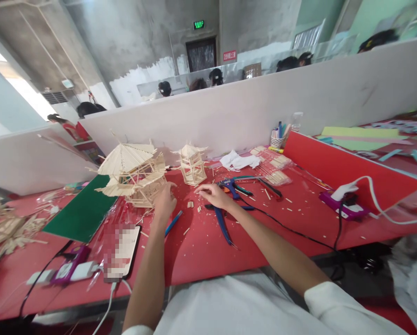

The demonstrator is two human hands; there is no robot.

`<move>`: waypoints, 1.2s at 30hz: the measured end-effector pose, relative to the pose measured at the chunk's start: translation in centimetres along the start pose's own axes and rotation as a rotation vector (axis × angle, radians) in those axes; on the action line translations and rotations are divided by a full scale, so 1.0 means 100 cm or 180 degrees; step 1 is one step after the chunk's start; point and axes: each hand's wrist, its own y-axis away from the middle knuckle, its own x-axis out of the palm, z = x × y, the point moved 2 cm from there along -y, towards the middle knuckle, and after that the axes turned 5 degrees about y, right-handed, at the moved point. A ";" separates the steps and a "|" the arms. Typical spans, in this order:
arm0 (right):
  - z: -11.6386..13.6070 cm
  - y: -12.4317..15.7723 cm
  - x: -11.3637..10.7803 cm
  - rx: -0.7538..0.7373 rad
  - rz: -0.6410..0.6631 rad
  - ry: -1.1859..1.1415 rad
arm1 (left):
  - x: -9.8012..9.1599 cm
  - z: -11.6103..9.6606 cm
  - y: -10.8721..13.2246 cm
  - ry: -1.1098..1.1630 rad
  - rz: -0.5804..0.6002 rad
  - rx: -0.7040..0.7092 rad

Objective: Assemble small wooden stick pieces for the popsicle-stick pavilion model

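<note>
My left hand [165,200] is beside the right side of a large pavilion model [128,172] built of thin wooden sticks. Its fingers reach forward, loosely apart, and I see nothing in them; whether they touch the model I cannot tell. My right hand [213,194] hovers over the red tabletop with its fingers stretched to the left, and it looks bare. Just beyond it lies a blue glue gun [231,187], and below it blue-handled pliers [222,227]. Short wooden pieces [190,204] lie between my hands. A smaller stick pavilion [191,165] stands behind them.
A blue pen-like tool [173,223] lies by my left forearm. At left are a green board [84,209], a phone [126,253] and a purple power strip [70,265]. Bagged sticks [276,165], white cloth [239,160] and another power strip [346,204] lie rightward. A partition [229,111] stands behind.
</note>
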 end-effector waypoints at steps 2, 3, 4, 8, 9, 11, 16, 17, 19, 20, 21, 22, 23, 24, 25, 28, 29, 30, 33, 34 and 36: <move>-0.001 0.000 0.001 0.0014 0.0007 0.0079 | 0.002 -0.001 0.002 -0.0208 0.0331 -0.0026; -0.001 0.001 0.001 0.0015 0.0011 0.0052 | 0.004 -0.004 0.003 -0.0290 0.0516 0.0007; -0.001 0.001 0.002 0.0023 0.0034 -0.0006 | 0.008 -0.007 0.005 -0.0359 0.0700 0.0062; 0.000 0.005 0.006 0.0221 0.0265 -0.0255 | 0.022 -0.020 0.013 -0.0533 0.1195 0.0198; 0.001 0.006 0.006 0.0272 0.0290 -0.0273 | 0.025 -0.023 0.014 -0.0558 0.1263 0.0186; 0.002 0.007 0.006 0.0308 0.0263 -0.0223 | 0.028 -0.026 0.016 -0.0558 0.1356 0.0177; 0.002 0.007 0.005 0.0237 0.0246 0.0049 | 0.026 -0.028 0.016 -0.0554 0.1381 0.0160; 0.001 0.007 0.005 0.0225 0.0277 0.0067 | 0.023 -0.027 0.016 -0.0569 0.1344 0.0136; 0.000 0.007 0.006 0.0221 0.0337 0.0064 | 0.016 -0.020 0.013 -0.0610 0.1216 0.0046; -0.001 0.007 0.007 0.0238 0.0362 0.0045 | 0.012 -0.016 0.012 -0.0651 0.1143 -0.0044; -0.001 0.008 0.007 0.0262 0.0382 0.0019 | 0.007 -0.011 0.010 -0.0715 0.1060 -0.0156; -0.002 0.008 0.008 0.0290 0.0397 -0.0006 | 0.003 -0.005 0.009 -0.0769 0.0962 -0.0228; -0.002 0.008 0.008 0.0316 0.0406 -0.0025 | -0.001 0.000 0.008 -0.0828 0.0899 -0.0311; -0.003 0.008 0.008 0.0337 0.0410 -0.0031 | -0.004 0.006 0.007 -0.0866 0.0847 -0.0393; -0.003 0.008 0.008 0.0352 0.0405 -0.0024 | -0.006 0.010 0.006 -0.0891 0.0823 -0.0434; -0.006 0.008 0.009 0.0388 0.0380 0.0035 | -0.007 0.015 0.007 -0.0950 0.0830 -0.0459; -0.006 0.008 0.009 0.0379 0.0369 0.0061 | -0.005 0.014 0.008 -0.0936 0.0873 -0.0407; -0.007 0.008 0.009 0.0344 0.0335 0.0096 | -0.002 0.011 0.009 -0.0886 0.0932 -0.0317; -0.007 0.006 0.008 0.0148 0.0124 0.0272 | 0.012 -0.004 0.011 -0.0498 0.1212 0.0165; -0.007 0.006 0.008 0.0100 0.0050 0.0330 | 0.017 -0.009 0.012 -0.0341 0.1307 0.0375; -0.007 0.005 0.007 0.0081 -0.0026 0.0363 | 0.027 -0.018 0.015 -0.0131 0.1523 0.0676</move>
